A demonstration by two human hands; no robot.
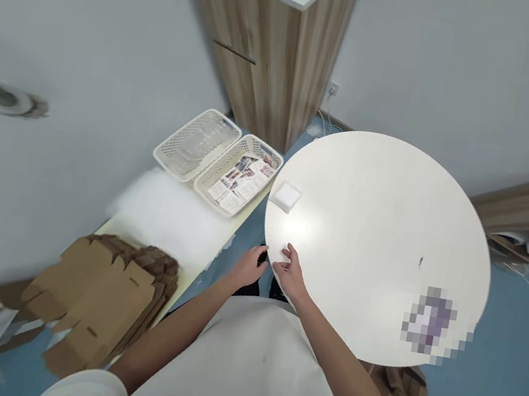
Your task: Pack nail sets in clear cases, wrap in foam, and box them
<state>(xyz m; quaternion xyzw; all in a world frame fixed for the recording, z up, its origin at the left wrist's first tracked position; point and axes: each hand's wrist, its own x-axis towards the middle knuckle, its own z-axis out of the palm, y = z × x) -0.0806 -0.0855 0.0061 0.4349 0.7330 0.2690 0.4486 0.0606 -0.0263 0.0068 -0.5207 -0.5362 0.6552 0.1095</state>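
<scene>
My left hand (247,268) hovers just off the left rim of the round white table (368,215). Its thumb and forefinger are apart, and a dark patch from below shows between them. Over that same rim is my right hand (291,277), fingers bent and spread, with nothing seen in it. The two hands face each other across a small gap. Beyond them, near the table's edge, lies a small flat square white packet (286,196), nearest to my right hand.
Two white plastic baskets (203,171) stand to the left, one holding printed cards (242,183). Nearer are a blurred white stack (168,212) and flat brown cardboard boxes (91,294). A wooden cabinet (265,42) rises behind. A pixelated item (431,320) lies at the table's right.
</scene>
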